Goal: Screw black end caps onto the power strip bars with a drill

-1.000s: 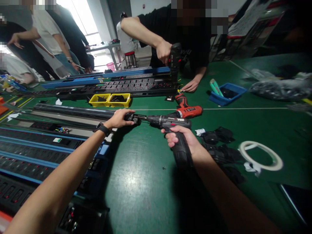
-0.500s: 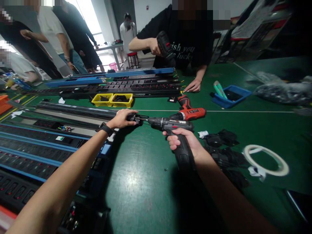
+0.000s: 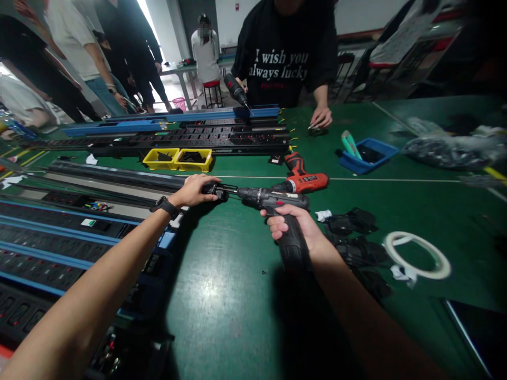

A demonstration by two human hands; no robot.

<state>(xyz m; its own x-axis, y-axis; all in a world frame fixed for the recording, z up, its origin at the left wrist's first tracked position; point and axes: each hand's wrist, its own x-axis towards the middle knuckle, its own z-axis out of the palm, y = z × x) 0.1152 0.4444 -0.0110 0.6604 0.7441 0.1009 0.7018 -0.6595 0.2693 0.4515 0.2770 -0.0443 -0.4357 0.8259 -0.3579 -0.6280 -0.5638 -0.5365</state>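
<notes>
My right hand (image 3: pixel 295 226) is wrapped round the handle of a black cordless drill (image 3: pixel 273 198), which lies level and points left. Its bit reaches the black end piece (image 3: pixel 216 189) of a long dark strip; whether it sits in a screw cannot be made out. Over that end my left hand (image 3: pixel 194 191) is closed, thumb at the near side and fingers on top, a black band on the wrist. Just beyond the drill's nose lies a red and black drill (image 3: pixel 304 180), touched by neither hand.
Long socket strips (image 3: pixel 59 235) with blue edges fill the left side. Yellow bins (image 3: pixel 194 159) of dark parts stand ahead, a blue tray (image 3: pixel 370 158) and tape roll (image 3: pixel 420 253) to the right. Across the table a co-worker (image 3: pixel 281 58) holds another drill (image 3: pixel 236 89).
My hands keep the same grip on the strip end and the drill. The view has shifted slightly. The co-worker's drill has come down and left, and their other hand has lifted off the strip ends.
</notes>
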